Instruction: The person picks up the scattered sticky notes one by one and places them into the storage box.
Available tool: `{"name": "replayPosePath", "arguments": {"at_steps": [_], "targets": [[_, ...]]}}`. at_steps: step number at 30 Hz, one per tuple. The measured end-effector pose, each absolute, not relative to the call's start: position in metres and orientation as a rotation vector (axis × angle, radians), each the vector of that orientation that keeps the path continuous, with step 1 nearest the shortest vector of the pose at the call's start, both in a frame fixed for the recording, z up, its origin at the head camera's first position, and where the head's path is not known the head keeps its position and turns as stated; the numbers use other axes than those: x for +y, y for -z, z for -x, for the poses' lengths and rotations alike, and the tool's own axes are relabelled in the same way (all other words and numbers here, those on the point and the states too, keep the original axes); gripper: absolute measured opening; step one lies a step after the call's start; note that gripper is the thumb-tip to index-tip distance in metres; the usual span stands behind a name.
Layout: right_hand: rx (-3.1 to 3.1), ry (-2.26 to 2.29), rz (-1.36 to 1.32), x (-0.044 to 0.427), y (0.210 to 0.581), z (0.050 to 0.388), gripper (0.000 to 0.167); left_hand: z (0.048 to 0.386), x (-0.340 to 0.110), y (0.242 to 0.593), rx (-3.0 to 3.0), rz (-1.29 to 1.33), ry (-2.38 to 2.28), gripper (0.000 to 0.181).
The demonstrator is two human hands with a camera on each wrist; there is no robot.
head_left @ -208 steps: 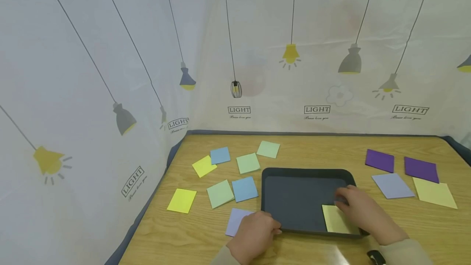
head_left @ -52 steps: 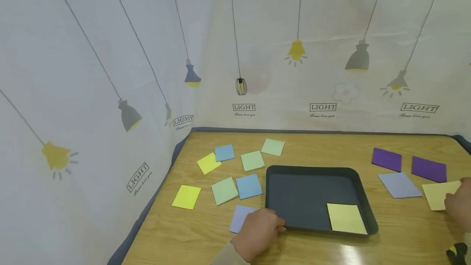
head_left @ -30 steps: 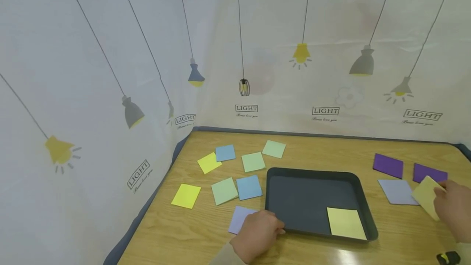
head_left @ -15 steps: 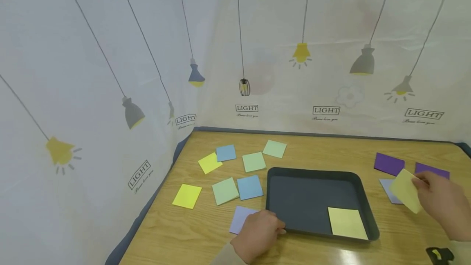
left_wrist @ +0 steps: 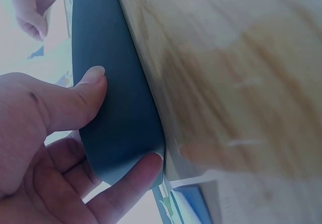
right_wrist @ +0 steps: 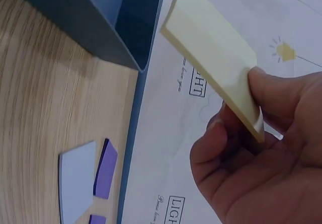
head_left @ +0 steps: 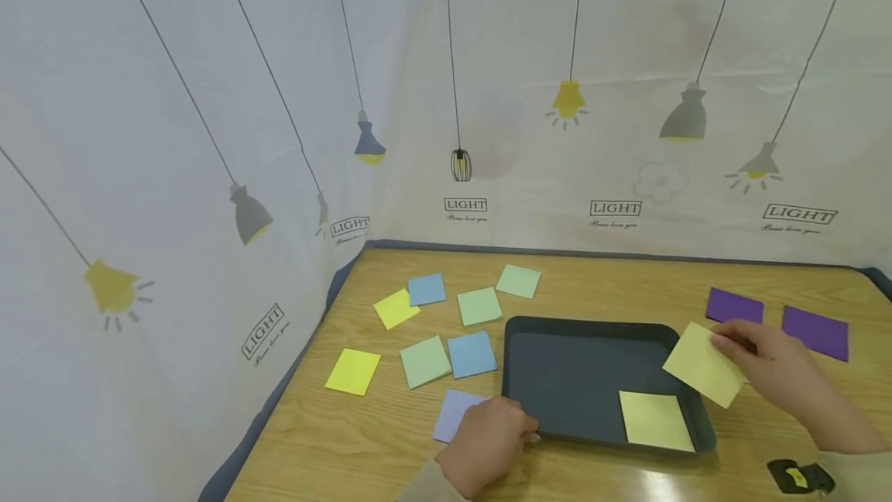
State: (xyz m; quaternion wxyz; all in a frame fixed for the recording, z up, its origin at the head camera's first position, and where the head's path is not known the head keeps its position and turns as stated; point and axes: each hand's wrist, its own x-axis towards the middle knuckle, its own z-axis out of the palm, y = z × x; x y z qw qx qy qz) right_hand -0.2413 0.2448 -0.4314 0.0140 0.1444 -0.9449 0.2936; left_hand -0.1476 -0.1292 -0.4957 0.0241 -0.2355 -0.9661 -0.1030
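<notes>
One cream pad (head_left: 656,421) lies in the tray (head_left: 564,370), at near right; the right hand (head_left: 780,370) pinches a second pad (head_left: 700,366) near the tray's right rim; the left hand (head_left: 488,441) pinches its near-left corner. The wall (head_left: 530,29) reads "LIGHT".

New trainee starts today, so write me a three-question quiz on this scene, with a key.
1. Multiple choice: what does the right hand hold?
a) a dark purple square
b) a pale yellow square
c) a blue square
2. True or false: the left hand holds the dark tray at its near left corner.
3. Fill in: the single square lying inside the dark tray is nearest its ____ right corner.
Key: 1. b; 2. true; 3. near.
</notes>
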Motion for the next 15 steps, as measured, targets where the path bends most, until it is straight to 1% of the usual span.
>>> {"name": "replayPosePath", "arguments": {"at_steps": [8,15], "targets": [[-2.855,-1.03,-0.63,0.226,0.437,0.236,0.022,0.146,-0.128,0.491,-2.985,0.727,0.315,0.01],[-2.855,-1.074,-0.755,0.217,0.443,0.234,0.016,0.145,-0.128,0.489,-2.989,0.734,0.316,0.011]]}}
